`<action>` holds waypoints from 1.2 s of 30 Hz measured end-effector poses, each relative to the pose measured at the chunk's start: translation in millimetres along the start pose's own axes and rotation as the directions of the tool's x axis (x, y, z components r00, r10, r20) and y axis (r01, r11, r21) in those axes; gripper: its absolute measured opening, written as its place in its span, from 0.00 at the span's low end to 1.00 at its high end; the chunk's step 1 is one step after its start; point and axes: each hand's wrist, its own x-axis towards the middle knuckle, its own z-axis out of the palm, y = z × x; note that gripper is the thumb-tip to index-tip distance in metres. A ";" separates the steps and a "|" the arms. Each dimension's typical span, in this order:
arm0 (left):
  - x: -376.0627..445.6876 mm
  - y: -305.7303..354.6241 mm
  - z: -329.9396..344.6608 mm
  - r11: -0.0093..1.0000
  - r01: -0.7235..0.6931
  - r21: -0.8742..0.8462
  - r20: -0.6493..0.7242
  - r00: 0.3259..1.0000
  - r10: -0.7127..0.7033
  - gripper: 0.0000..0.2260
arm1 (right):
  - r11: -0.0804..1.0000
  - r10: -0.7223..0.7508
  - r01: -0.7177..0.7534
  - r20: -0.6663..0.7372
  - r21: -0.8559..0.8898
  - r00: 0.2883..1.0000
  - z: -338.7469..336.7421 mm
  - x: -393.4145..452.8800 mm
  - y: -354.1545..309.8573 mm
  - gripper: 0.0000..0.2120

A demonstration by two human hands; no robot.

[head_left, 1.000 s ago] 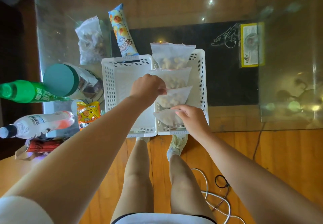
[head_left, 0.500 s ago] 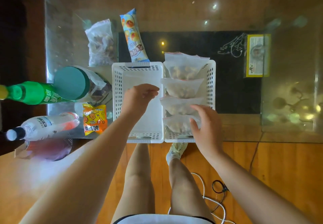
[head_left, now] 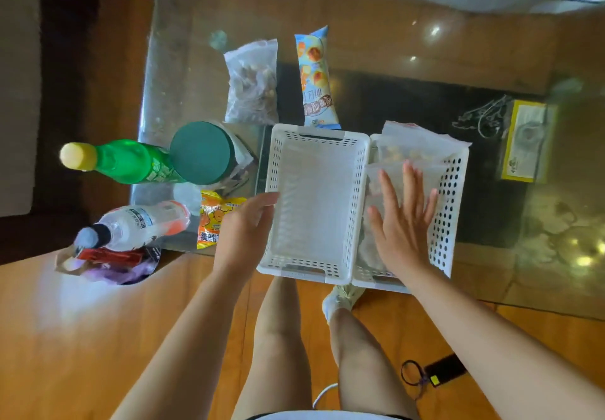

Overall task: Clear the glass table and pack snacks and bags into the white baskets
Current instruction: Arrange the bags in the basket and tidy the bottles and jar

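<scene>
Right hand (head_left: 401,223) flat, fingers spread, pressing zip bags (head_left: 415,147) into right basket (head_left: 450,190). Left hand (head_left: 244,223) loosely curled at empty basket (head_left: 316,197) rim, gripping nothing. Risk: bags springing back, spilling over rim.

Bare arms, bare legs; pale sock (head_left: 340,298) on one foot; white garment hem (head_left: 314,415), dark trim.

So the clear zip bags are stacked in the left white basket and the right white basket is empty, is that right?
Not quite: it is reversed. The head view shows the clear zip bags in the right white perforated plastic basket, under the flat right hand; the left white perforated plastic basket is empty.
</scene>
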 end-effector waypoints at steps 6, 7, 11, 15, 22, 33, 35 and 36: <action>37.3 18.2 -59.4 0.985 -0.164 0.049 -0.219 0.961 0.171 0.23 | 0.972 -0.194 0.195 -0.019 0.132 0.981 -13.9 54.9 -69.8 0.23; 49.4 17.3 -67.6 0.992 -0.102 0.079 -0.216 0.969 0.117 0.27 | 0.963 -0.216 0.218 -0.030 0.161 0.976 -15.4 68.7 -83.8 0.22; 96.8 8.1 -80.2 0.956 0.202 0.213 0.053 0.975 -0.218 0.42 | 0.951 -0.247 0.254 -0.056 0.177 0.967 -15.9 132.9 -137.6 0.21; 120.5 1.9 -76.1 0.906 0.353 0.235 0.247 0.880 -0.407 0.43 | 0.954 -0.295 0.292 0.047 0.061 0.954 -3.4 201.9 -178.4 0.22; 129.0 2.6 -73.9 0.865 0.370 0.338 0.363 0.797 -0.482 0.44 | 0.943 -0.172 0.254 0.342 -0.213 0.924 18.7 287.7 -213.4 0.24; 130.4 1.1 -73.2 0.855 0.378 0.356 0.376 0.779 -0.501 0.42 | 0.981 0.029 -0.089 0.326 0.171 0.945 -6.8 292.6 -212.3 0.16; 130.4 2.0 -74.6 0.849 0.381 0.367 0.367 0.779 -0.508 0.42 | 0.976 -0.028 -0.043 0.316 0.214 0.948 -21.1 279.9 -210.1 0.06; 130.6 2.4 -75.1 0.842 0.383 0.380 0.358 0.778 -0.516 0.43 | 0.962 -0.041 -0.051 0.326 0.269 0.944 -28.9 271.5 -207.8 0.09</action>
